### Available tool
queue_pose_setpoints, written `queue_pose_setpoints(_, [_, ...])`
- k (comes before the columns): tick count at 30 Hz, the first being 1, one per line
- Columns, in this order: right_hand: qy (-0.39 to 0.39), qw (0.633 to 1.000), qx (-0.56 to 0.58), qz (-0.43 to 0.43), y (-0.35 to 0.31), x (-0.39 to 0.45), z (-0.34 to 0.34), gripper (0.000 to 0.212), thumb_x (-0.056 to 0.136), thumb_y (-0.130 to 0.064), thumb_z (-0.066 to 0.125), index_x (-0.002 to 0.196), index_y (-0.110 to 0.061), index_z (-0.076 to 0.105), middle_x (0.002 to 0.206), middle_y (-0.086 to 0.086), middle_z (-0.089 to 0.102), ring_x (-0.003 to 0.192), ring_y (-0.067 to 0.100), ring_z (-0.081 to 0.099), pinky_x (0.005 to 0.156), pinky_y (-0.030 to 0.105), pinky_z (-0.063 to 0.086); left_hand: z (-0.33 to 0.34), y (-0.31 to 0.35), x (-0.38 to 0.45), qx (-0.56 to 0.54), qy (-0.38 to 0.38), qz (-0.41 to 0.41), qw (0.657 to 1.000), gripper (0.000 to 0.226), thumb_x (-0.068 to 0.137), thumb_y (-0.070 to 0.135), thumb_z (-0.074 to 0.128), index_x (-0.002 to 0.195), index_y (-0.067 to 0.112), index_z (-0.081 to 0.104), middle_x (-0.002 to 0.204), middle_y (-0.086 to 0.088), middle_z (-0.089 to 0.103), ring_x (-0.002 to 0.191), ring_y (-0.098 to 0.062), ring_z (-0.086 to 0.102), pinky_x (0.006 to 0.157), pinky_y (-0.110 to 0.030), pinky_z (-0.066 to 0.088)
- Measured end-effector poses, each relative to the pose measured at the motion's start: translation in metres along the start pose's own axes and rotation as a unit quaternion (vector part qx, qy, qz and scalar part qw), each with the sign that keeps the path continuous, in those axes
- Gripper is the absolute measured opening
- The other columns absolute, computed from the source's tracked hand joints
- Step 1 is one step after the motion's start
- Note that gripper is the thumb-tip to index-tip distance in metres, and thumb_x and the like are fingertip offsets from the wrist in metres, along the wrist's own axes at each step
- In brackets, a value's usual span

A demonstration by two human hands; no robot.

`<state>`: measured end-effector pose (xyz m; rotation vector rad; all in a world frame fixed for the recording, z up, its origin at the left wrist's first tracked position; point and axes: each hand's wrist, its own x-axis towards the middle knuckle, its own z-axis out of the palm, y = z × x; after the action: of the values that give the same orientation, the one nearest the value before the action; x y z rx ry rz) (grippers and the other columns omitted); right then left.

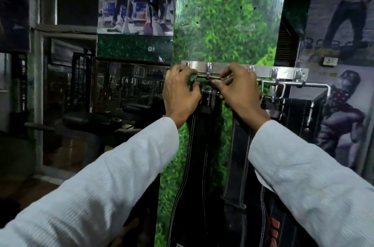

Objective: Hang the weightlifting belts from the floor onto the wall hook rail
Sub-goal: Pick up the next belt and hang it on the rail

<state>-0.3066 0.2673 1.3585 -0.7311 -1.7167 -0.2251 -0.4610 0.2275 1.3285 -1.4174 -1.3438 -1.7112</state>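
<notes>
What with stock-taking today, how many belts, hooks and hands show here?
Belts: 3 clear; overlaps may hide more
Hooks showing on the rail: 5
Hands: 2
Total: 10, at least

Both hands are up at the shiny steel wall hook rail [263, 69] in the middle of the frame, mounted across a tall grass-print panel [226, 24]. The left hand [180, 92] and right hand [238, 90] curl around the chrome buckle [210, 79] of a black leather weightlifting belt with white stitching [194, 155], right at the second hook [209, 68]. A second dark belt [238, 157] hangs just beside it under the right wrist. More black belts [297, 111] hang at centre right. White ribbed sleeves [101, 186] fill the lower corners.
</notes>
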Motion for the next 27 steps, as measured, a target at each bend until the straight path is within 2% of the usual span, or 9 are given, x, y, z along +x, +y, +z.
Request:
queue_pose_setpoints(4, [0.01, 1.0, 0.016, 0.024, 0.001, -0.029, 0.003, 0.027, 0.09, -0.034, 0.077, 0.105, -0.019, 0.061, 0.09, -0.005, 0.069, 0.078, 0.013, 0.07, 0.072, 0.032, 0.06, -0.007, -0.006, -0.029, -0.033, -0.02, 0.039, 0.998, 0.044, 0.082, 0.009, 0.069, 0.123, 0.02, 0.059, 0.139, 0.002, 0.05, 0.118, -0.019, 0.06, 0.091, -0.03, 0.055])
queue_pose_setpoints(7, [0.005, 1.0, -0.014, 0.008, -0.005, -0.049, 0.007, 0.027, 0.095, -0.025, 0.069, 0.118, -0.017, 0.056, 0.107, 0.002, 0.066, 0.094, 0.019, 0.066, 0.079, 0.04, 0.061, -0.012, -0.008, -0.048, -0.044, -0.024, -0.002, 0.999, 0.033, 0.086, 0.013, 0.068, 0.117, 0.018, 0.056, 0.123, 0.0, 0.052, 0.09, -0.015, 0.063, 0.081, -0.033, 0.055])
queue_pose_setpoints(10, [0.026, 1.0, -0.006, -0.005, -0.011, -0.071, 0.007, 0.029, 0.094, -0.015, 0.067, 0.12, -0.014, 0.055, 0.114, 0.002, 0.062, 0.098, 0.019, 0.063, 0.081, 0.034, 0.058, -0.018, -0.016, -0.066, -0.109, -0.03, -0.092, 0.989, 0.023, 0.091, 0.027, 0.067, 0.108, 0.018, 0.056, 0.105, 0.004, 0.061, 0.086, -0.016, 0.064, 0.079, -0.033, 0.053])
queue_pose_setpoints(13, [0.041, 0.981, 0.093, 0.164, -0.014, -0.109, 0.025, 0.03, 0.087, -0.014, 0.073, 0.114, -0.013, 0.059, 0.104, -0.003, 0.064, 0.094, 0.015, 0.066, 0.084, 0.027, 0.053, -0.014, -0.032, -0.083, -0.1, -0.226, -0.222, 0.943, 0.016, 0.08, 0.022, 0.075, 0.093, 0.017, 0.067, 0.078, 0.005, 0.066, 0.082, -0.019, 0.065, 0.075, -0.027, 0.048])
queue_pose_setpoints(16, [-0.058, 0.89, 0.202, 0.404, -0.001, -0.168, 0.066, 0.038, 0.074, -0.033, 0.079, 0.107, -0.017, 0.068, 0.099, -0.002, 0.075, 0.095, 0.021, 0.073, 0.094, 0.034, 0.058, 0.003, -0.057, -0.132, -0.139, -0.412, -0.291, 0.852, 0.034, 0.05, 0.018, 0.067, 0.085, 0.019, 0.067, 0.083, -0.005, 0.073, 0.09, -0.028, 0.073, 0.084, -0.039, 0.06])
queue_pose_setpoints(19, [-0.105, 0.879, 0.197, 0.421, 0.008, -0.215, 0.072, 0.028, 0.079, -0.034, 0.083, 0.079, -0.017, 0.062, 0.076, -0.005, 0.07, 0.071, 0.015, 0.067, 0.074, 0.028, 0.056, 0.012, -0.09, -0.183, -0.107, -0.474, -0.295, 0.823, 0.058, 0.035, 0.018, 0.073, 0.093, 0.015, 0.071, 0.099, -0.012, 0.079, 0.096, -0.028, 0.076, 0.088, -0.05, 0.062])
queue_pose_setpoints(22, [-0.12, 0.889, 0.168, 0.41, 0.005, -0.214, 0.055, 0.045, 0.084, -0.029, 0.085, 0.065, -0.018, 0.044, 0.059, -0.009, 0.045, 0.056, 0.01, 0.041, 0.057, 0.028, 0.036, -0.022, -0.075, -0.204, -0.075, -0.511, -0.281, 0.809, 0.064, 0.04, 0.012, 0.092, 0.101, 0.013, 0.074, 0.103, -0.011, 0.079, 0.1, -0.027, 0.074, 0.093, -0.044, 0.061])
queue_pose_setpoints(25, [-0.162, 0.882, 0.195, 0.398, -0.011, -0.222, 0.035, 0.03, 0.086, -0.026, 0.084, 0.07, -0.018, 0.059, 0.065, -0.01, 0.061, 0.061, 0.007, 0.056, 0.055, 0.018, 0.044, -0.038, -0.074, -0.217, -0.104, -0.506, -0.303, 0.801, 0.049, 0.058, -0.001, 0.093, 0.096, 0.022, 0.072, 0.106, -0.009, 0.078, 0.102, -0.024, 0.074, 0.096, -0.041, 0.06])
queue_pose_setpoints(27, [-0.209, 0.855, 0.256, 0.399, -0.016, -0.252, 0.028, 0.014, 0.084, -0.019, 0.085, 0.091, -0.011, 0.077, 0.085, -0.001, 0.078, 0.071, 0.009, 0.072, 0.062, 0.013, 0.053, -0.051, -0.074, -0.224, -0.141, -0.509, -0.317, 0.788, 0.05, 0.058, -0.005, 0.091, 0.095, 0.022, 0.07, 0.106, -0.007, 0.077, 0.103, -0.023, 0.073, 0.095, -0.039, 0.06])
